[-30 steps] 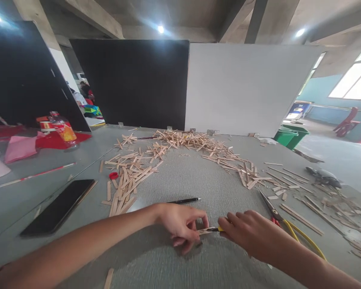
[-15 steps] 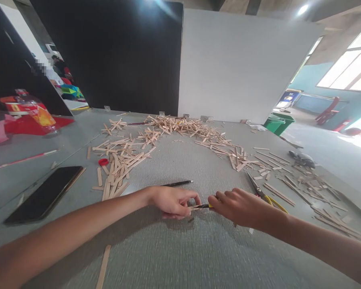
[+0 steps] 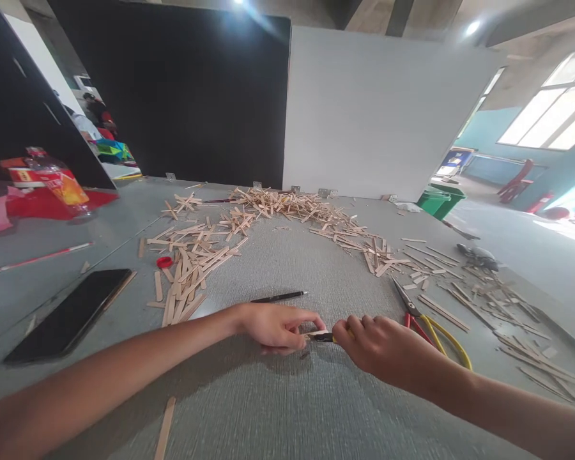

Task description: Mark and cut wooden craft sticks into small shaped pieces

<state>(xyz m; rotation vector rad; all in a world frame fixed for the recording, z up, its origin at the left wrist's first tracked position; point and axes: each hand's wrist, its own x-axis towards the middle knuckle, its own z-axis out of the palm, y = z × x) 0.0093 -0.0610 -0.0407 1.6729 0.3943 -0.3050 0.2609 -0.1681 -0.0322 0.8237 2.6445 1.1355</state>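
Note:
My left hand [image 3: 275,327] is closed, thumb and fingers pinching a short piece of wooden craft stick [image 3: 311,335] low over the grey table. Wrapped in a fist round a yellow-and-black hand tool [image 3: 324,337], my right hand [image 3: 371,342] holds its dark tip against the stick's free end. Most of the tool is hidden in the palm, so its exact kind does not show. A black pen [image 3: 280,297] lies just beyond my left hand. Scissors [image 3: 419,316] with red and yellow handles rest beside my right forearm.
Loose craft sticks [image 3: 287,207] form an arc across the table [image 3: 287,255], with a red ring [image 3: 163,262] at left. A phone [image 3: 71,313] and a bottle [image 3: 60,182] are further left. Split wood scraps [image 3: 508,300] lie at right. Upright black and white panels [image 3: 354,108] stand behind.
Both hands have shifted slightly down in view with the stick and tool still together. My right wrist has turned a little, and more of the scissors shows.

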